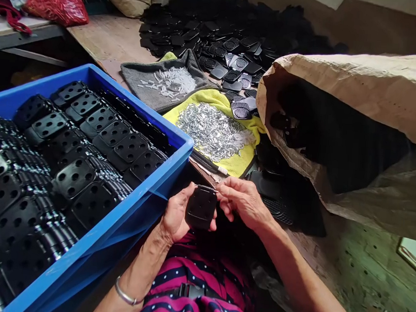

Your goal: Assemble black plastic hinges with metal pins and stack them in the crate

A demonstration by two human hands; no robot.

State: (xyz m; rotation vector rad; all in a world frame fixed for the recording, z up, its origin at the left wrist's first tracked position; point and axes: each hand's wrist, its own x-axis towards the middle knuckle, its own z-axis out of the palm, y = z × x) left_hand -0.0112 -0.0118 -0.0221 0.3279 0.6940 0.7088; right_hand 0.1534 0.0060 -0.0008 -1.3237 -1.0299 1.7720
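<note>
My left hand (178,213) grips a flat black plastic piece (201,208) with rounded corners and a hinge-like top edge, thumb at its upper left corner. At the right end of that edge, my right hand (242,199) is closed in a pinch on a small, thin pin, mostly hidden by the fingertips. Beyond the hands, a heap of shiny metal pins (210,130) lies on a yellow cloth (241,165). Short white translucent pieces (174,81) are spread on a grey cloth (138,77) farther back.
A blue crate (132,215) at left holds stacked black pieces with round holes (74,177). Loose black pieces (233,46) are heaped at the back. A large open paper sack (342,72) lies at right, and a red plastic bag (56,3) is at the back left.
</note>
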